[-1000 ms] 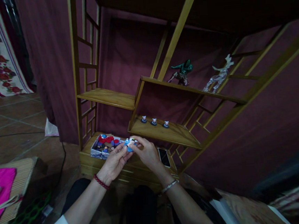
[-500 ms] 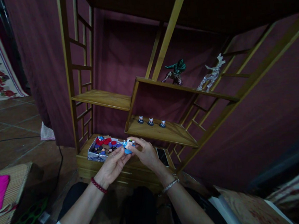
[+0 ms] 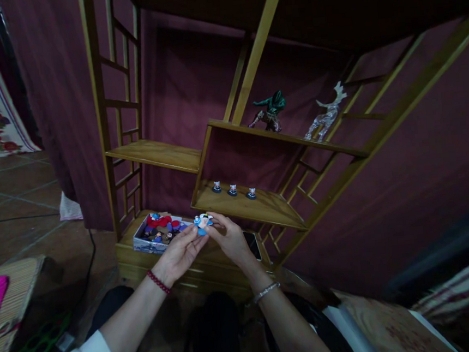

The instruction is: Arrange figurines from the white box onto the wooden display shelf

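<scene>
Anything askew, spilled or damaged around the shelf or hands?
Nothing stands out as spilled or damaged. The toys in the box lie jumbled; three figurines stand upright on the shelf. The left hand and right hand hold a blue-and-white figurine. Too dim to rule out small flaws.

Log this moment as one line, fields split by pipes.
Left hand: holding blue-and-white figurine | Right hand: holding same figurine | Open box: colourful items inside | Wooden shelf: three small figurines
</scene>
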Action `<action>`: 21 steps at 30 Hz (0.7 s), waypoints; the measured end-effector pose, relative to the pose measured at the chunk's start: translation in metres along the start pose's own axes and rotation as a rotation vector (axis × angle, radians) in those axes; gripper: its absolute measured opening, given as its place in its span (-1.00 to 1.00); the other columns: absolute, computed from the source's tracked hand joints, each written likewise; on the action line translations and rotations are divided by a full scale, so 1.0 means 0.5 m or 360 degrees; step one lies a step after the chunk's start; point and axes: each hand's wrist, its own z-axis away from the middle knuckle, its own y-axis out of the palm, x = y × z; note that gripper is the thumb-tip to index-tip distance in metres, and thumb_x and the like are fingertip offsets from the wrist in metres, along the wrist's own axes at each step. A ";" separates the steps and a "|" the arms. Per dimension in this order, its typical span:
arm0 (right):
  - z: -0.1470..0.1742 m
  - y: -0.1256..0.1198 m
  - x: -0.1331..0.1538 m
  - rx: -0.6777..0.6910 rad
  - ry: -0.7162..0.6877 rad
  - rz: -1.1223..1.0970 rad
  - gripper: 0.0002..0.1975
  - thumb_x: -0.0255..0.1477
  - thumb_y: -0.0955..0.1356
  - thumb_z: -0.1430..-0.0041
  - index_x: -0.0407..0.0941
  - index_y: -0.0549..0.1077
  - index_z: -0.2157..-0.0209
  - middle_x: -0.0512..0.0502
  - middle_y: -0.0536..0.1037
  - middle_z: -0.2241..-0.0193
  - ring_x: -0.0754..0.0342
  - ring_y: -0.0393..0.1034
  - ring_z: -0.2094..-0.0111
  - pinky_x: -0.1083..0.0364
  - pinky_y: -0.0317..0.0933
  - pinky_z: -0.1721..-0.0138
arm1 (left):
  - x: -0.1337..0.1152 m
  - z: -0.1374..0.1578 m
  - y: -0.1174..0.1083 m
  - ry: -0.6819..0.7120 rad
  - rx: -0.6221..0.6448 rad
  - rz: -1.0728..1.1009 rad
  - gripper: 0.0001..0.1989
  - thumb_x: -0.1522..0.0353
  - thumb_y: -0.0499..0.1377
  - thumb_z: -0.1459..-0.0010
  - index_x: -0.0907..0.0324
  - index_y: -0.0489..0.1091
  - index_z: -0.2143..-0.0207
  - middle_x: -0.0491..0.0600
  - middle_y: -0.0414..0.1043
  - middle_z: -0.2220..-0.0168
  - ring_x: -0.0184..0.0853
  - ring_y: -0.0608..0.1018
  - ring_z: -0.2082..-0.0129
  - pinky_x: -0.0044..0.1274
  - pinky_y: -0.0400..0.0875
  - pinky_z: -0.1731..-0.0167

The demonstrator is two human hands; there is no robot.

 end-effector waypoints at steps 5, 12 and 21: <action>0.009 -0.018 -0.013 -0.0037 -0.0014 0.0104 -0.62 -0.34 0.36 0.04 -0.08 0.40 0.12 -0.10 0.44 0.19 0.05 0.34 0.19 0.05 0.24 0.12 | 0.017 -0.014 0.005 -0.0077 0.0022 -0.0007 -0.86 0.50 0.16 -0.04 0.26 0.40 0.28 0.01 0.47 0.23 -0.37 0.50 0.21 -0.45 0.29 0.02; 0.022 -0.043 -0.048 -0.0060 0.0024 0.0137 -0.60 -0.32 0.37 0.07 -0.06 0.37 0.12 -0.06 0.46 0.21 0.05 0.34 0.20 0.05 0.23 0.13 | 0.046 -0.034 0.031 -0.0128 0.0130 -0.0109 -0.81 0.48 0.15 -0.05 0.29 0.38 0.23 0.05 0.47 0.24 -0.36 0.50 0.21 -0.50 0.29 0.05; 0.035 -0.097 -0.050 -0.0122 0.0183 -0.0099 -0.70 -0.39 0.34 0.06 -0.08 0.39 0.20 0.01 0.50 0.31 0.14 0.38 0.35 0.15 0.29 0.27 | 0.096 -0.084 0.054 -0.0203 0.0139 -0.0150 -0.81 0.52 0.17 -0.01 0.27 0.39 0.26 0.02 0.46 0.23 -0.38 0.50 0.22 -0.52 0.30 0.07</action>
